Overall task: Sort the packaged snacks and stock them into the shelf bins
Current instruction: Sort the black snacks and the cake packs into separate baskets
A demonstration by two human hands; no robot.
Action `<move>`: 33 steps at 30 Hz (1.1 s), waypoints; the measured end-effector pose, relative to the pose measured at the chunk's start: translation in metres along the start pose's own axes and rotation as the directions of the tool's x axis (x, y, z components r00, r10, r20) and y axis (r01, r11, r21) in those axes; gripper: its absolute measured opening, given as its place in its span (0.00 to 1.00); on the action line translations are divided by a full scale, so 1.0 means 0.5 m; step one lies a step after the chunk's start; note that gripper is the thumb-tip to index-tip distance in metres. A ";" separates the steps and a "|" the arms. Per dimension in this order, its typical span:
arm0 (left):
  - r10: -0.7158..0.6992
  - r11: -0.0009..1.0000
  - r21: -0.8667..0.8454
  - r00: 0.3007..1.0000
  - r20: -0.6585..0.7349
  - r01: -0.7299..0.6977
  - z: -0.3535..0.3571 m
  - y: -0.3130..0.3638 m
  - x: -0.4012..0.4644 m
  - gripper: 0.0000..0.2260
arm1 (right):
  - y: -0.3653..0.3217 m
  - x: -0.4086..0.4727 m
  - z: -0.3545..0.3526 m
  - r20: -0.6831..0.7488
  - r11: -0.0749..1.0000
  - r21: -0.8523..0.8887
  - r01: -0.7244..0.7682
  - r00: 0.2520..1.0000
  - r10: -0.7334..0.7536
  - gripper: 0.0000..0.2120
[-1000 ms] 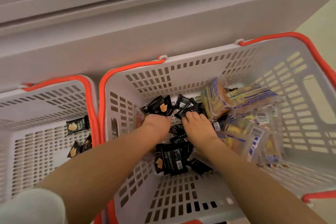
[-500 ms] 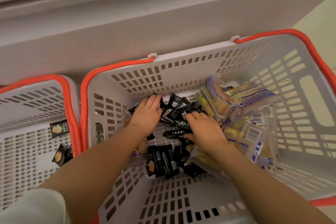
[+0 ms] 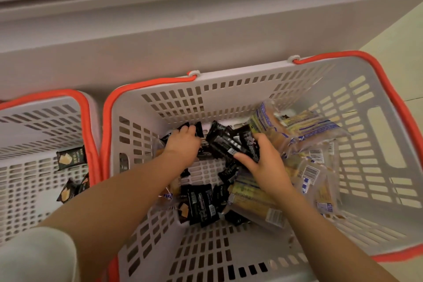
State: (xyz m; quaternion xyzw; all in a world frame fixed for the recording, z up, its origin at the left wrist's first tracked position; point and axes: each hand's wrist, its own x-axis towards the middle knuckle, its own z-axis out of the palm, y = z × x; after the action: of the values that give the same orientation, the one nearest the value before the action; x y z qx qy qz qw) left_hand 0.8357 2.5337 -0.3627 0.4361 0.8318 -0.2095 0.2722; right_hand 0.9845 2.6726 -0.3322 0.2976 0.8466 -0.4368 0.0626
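Over on the far left sits a second grey basket (image 3: 41, 167) with an orange rim, and it's got a few dark snack packs (image 3: 71, 157) lying on its floor, two of them down near the right wall. Next to it, touching or near enough, is the big grey basket (image 3: 229, 89), also orange-rimmed, where all the action is. Both arms reach down into it. The left hand (image 3: 183, 144) is at the back-left of the pile, fingers curled over a couple of small black packets (image 3: 198, 128), looks like it's grabbing them. Just right of that, the right hand (image 3: 263, 162) has its thumb and fingers wrapped round a bunch of black packets (image 3: 231, 144), lifted a bit off the basket floor. More black packets (image 3: 201, 204) lie loose on the bottom below the hands. The right side of the big basket is heaped with clear yellow-and-blue bread packs (image 3: 306, 135), barcodes facing up on some. A pale cabinet (image 3: 206, 30) runs along behind both baskets.
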 end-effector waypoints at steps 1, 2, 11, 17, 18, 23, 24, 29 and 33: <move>0.009 0.998 -0.056 1.000 0.001 -0.009 -0.008 -0.004 -0.010 0.19 | -0.002 -0.004 -0.007 -0.027 0.995 0.084 -0.046 0.998 0.049 0.34; 0.021 0.993 -0.114 1.000 -0.005 -0.021 -0.020 -0.008 -0.021 0.19 | -0.004 -0.009 -0.012 -0.056 0.979 0.179 -0.098 0.992 0.109 0.35; -0.173 0.792 -0.601 0.906 -0.387 -0.105 -0.105 -0.089 -0.275 0.24 | -0.169 -0.051 0.006 -0.124 0.835 0.534 -0.133 0.965 0.233 0.28; -0.549 0.475 -0.880 0.783 -0.294 0.002 -0.023 -0.199 -0.455 0.24 | -0.397 -0.073 0.089 -0.004 0.908 0.403 0.116 0.992 -0.124 0.09; -0.594 0.431 -0.902 0.762 -0.259 0.030 -0.002 -0.219 -0.482 0.23 | -0.430 -0.082 0.114 0.024 0.930 0.319 0.183 0.979 -0.200 0.12; -0.751 0.247 -0.948 0.659 -0.055 0.202 0.099 -0.288 -0.581 0.22 | -0.530 -0.124 0.259 0.280 0.930 -0.149 0.336 0.916 -0.286 0.23; -0.758 0.245 -0.935 0.651 -0.021 0.256 0.118 -0.294 -0.592 0.23 | -0.537 -0.129 0.278 0.316 0.912 -0.225 0.343 0.911 -0.265 0.23; -0.670 0.287 -0.839 0.723 0.170 0.463 0.184 -0.300 -0.590 0.27 | -0.534 -0.136 0.290 0.444 0.757 -0.409 0.510 0.836 -0.323 0.19; -0.535 0.418 -0.783 0.821 0.198 0.461 0.175 -0.274 -0.548 0.26 | -0.501 -0.135 0.234 0.247 0.776 -0.277 0.567 0.822 -0.512 0.16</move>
State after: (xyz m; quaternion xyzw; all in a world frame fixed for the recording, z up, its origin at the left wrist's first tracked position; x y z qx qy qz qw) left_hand 0.8733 2.2421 -0.2400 0.0064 0.9342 0.1363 0.3295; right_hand 0.8818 2.4408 -0.2032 -0.0091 0.9505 -0.3064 0.0515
